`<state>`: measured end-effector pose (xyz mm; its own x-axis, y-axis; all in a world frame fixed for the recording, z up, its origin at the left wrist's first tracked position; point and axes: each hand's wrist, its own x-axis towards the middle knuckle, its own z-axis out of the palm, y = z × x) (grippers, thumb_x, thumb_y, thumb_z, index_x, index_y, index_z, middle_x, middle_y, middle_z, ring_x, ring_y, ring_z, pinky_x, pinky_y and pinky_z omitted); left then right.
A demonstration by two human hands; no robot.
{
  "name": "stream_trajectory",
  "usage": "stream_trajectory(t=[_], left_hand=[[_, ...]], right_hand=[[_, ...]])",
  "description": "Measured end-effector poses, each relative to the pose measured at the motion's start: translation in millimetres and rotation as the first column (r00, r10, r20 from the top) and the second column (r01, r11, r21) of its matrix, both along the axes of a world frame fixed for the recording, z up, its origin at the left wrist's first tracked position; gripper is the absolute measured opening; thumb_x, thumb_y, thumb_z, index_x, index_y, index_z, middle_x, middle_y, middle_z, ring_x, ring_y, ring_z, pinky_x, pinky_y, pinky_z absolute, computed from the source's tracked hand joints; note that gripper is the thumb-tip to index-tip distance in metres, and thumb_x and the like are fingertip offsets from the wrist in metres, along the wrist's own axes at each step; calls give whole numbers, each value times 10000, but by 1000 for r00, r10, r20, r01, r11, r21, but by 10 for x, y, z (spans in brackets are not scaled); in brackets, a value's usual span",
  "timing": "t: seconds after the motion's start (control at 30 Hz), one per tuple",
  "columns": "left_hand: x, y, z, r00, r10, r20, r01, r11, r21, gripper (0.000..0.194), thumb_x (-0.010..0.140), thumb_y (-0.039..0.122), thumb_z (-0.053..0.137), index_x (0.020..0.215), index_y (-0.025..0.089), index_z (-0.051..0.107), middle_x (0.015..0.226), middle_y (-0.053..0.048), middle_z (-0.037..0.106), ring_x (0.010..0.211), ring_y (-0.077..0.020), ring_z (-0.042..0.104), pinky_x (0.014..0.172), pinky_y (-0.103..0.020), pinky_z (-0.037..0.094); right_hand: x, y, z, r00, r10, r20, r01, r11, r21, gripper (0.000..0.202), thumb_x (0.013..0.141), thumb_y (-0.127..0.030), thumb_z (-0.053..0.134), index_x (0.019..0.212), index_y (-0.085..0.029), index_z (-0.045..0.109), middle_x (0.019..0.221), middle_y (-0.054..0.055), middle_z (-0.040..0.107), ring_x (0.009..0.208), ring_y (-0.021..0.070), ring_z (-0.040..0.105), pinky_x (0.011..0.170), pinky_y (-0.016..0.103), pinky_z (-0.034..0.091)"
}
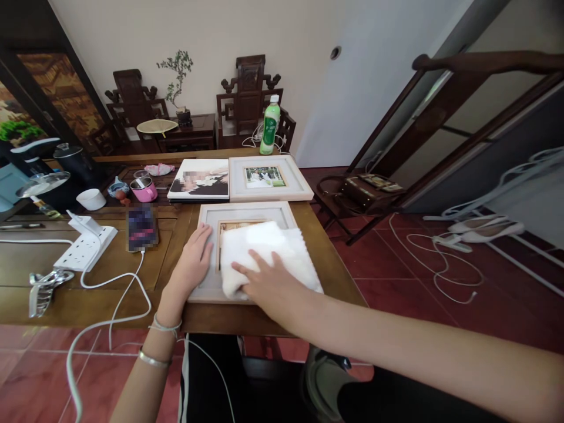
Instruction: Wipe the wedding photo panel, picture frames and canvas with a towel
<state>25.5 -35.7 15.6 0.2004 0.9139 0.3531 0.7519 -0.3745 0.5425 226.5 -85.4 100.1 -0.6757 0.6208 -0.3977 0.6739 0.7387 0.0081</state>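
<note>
A light wooden picture frame (pixel 206 214) lies flat at the table's near edge. My left hand (pixel 194 258) rests open along its left side, fingers stretched over the border. On the frame's middle and right part is a white fluffy cloth (pixel 295 252), hiding most of the inner picture. My right hand (pixel 271 285) presses down on this cloth and holds it, the fingers a little apart and the thumb side at its bunched near-left edge. Just beyond lie a second frame with a photo (pixel 264 176) and a photo panel (pixel 200 179).
Left on the wooden table (pixel 171 282) are a power strip (pixel 86 249), a phone (pixel 141 228), white cables, a silver hair clip (pixel 44 291), a pink cup (pixel 144 190) and a white cup (pixel 91 199). A green bottle (pixel 269 126) stands behind. Right is a wooden chair (pixel 339 194).
</note>
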Motion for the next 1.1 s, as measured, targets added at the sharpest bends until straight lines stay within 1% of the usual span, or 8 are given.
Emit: stream_trajectory(t=[0.17, 0.33, 0.43, 0.57, 0.67, 0.8, 0.93, 1.1], left_hand=[[-13, 22, -54, 1000, 11, -27, -10, 1000, 25, 446, 883, 132, 364, 1288, 72, 540, 1408, -177, 492, 1372, -250, 385, 1158, -457, 291], [-23, 32, -87, 999, -20, -49, 21, 999, 36, 455, 875, 105, 358, 1287, 105, 551, 1406, -153, 502, 1386, -259, 361, 1154, -482, 299], [-42, 44, -121, 997, -42, -70, 46, 998, 51, 471, 859, 80, 364, 1290, 111, 549, 1391, -143, 521, 1394, -265, 345, 1152, -497, 300], [-53, 55, -131, 995, -53, -79, 58, 997, 55, 500, 841, 60, 368, 1314, 108, 524, 1393, -150, 516, 1397, -266, 338, 1154, -494, 301], [-48, 61, -120, 995, -63, -82, 66, 997, 33, 513, 839, 60, 362, 1330, 99, 505, 1403, -156, 503, 1401, -270, 329, 1151, -490, 307], [-33, 56, -113, 995, -54, -85, 55, 998, 12, 516, 823, 49, 368, 1313, 97, 522, 1412, -159, 489, 1401, -279, 327, 1153, -497, 297], [-5, 30, -62, 996, -40, -82, 41, 999, 18, 509, 825, 44, 359, 1301, 92, 534, 1408, -155, 490, 1405, -268, 320, 1166, -477, 279], [-4, 20, -18, 993, -80, -88, 83, 996, 30, 511, 832, 30, 331, 1291, 98, 546, 1412, -150, 485, 1406, -249, 317, 1176, -458, 264]], right_hand=[[446, -30, 136, 971, -216, 98, 217, 976, 2, 440, 725, 41, 541, 985, -253, 740, 1462, 51, 422, 1351, 455, 291, 944, 737, 336], [685, 43, 213, 978, -191, 79, 189, 982, 25, 496, 692, 81, 482, 977, -239, 730, 1316, 90, 587, 1308, 402, 399, 896, 583, 461], [570, 132, 141, 990, -142, -23, 143, 989, 41, 551, 666, 98, 465, 1049, -212, 710, 1362, 100, 548, 1311, 366, 410, 890, 489, 492], [189, 211, -73, 992, -2, -125, 11, 997, 74, 516, 740, 38, 489, 1152, -213, 673, 1519, 51, 340, 1396, 388, 236, 1040, 622, 323], [-65, 307, -140, 988, 94, -123, -81, 991, 108, 460, 779, -8, 521, 1172, -205, 657, 1532, 55, 310, 1409, 361, 216, 1076, 606, 281], [-190, 630, -44, 996, 37, -83, -18, 976, 215, 482, 792, 5, 497, 1220, -180, 619, 1524, 69, 332, 1391, 359, 268, 1037, 563, 361], [-266, 991, -8, 990, 49, -131, 4, 926, 378, 482, 812, -12, 503, 1267, -154, 575, 1548, 78, 279, 1411, 356, 205, 1067, 548, 311], [-421, 1138, -112, 988, 68, -136, -19, 943, 332, 463, 876, -35, 409, 1286, -198, 547, 1514, 46, 365, 1394, 278, 261, 1038, 460, 348]])
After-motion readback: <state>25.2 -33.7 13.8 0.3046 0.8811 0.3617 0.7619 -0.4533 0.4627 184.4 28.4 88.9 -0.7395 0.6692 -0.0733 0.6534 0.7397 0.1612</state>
